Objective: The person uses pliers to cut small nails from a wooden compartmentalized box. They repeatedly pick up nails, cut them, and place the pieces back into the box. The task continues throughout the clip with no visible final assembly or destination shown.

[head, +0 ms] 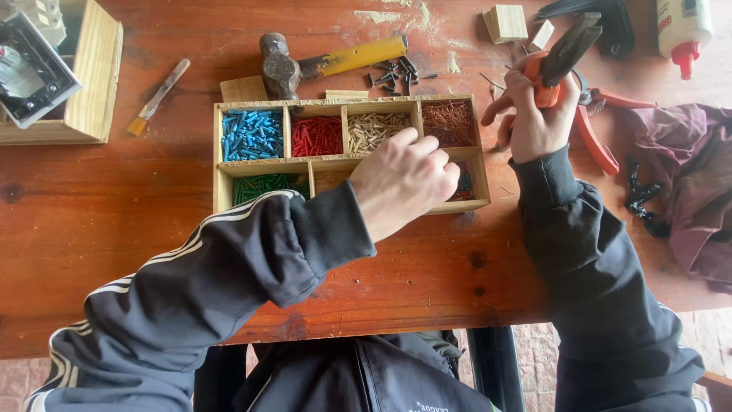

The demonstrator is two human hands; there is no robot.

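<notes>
Soft, even daylight; faint shadows, sharp focus, slight wide-angle stretch at edges.

white glue bottle (681, 27), red cap, top right

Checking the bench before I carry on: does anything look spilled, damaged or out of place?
Small dark screws lie scattered loose on the wooden table behind the compartmented wooden sorting tray, beside the yellow-handled hammer, not in any compartment. Pale shavings or dried smears mark the tabletop near the far edge. The tray's sorted contents look tidy.
</notes>
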